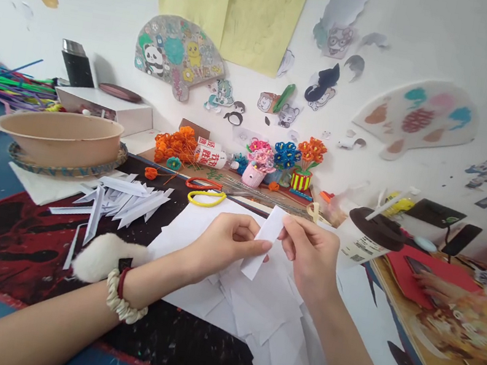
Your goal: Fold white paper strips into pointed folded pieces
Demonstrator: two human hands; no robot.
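Note:
A narrow folded strip of white paper (pixel 261 245) is held up at a slant in the middle of the view. My left hand (pixel 234 240) pinches it, thumb on its face and the other fingers partly behind it. At the strip's upper right edge, the closed thumb and fingertips of my right hand (pixel 309 249) grip it too. Loose white paper sheets (pixel 254 309) lie in an overlapping pile beneath both hands. Off to the left is a heap of narrow folded paper pieces (pixel 128 200).
Left stands a beige basin (pixel 59 136) on a woven mat. Behind the paper lie yellow-handled (pixel 206 199) and red-handled tools. Orange craft flowers (pixel 179 144) and small flower pots line the wall. A lidded cup (pixel 362 237) stands right of my right hand; a white fuzzy object (pixel 102 258) lies by my left wrist.

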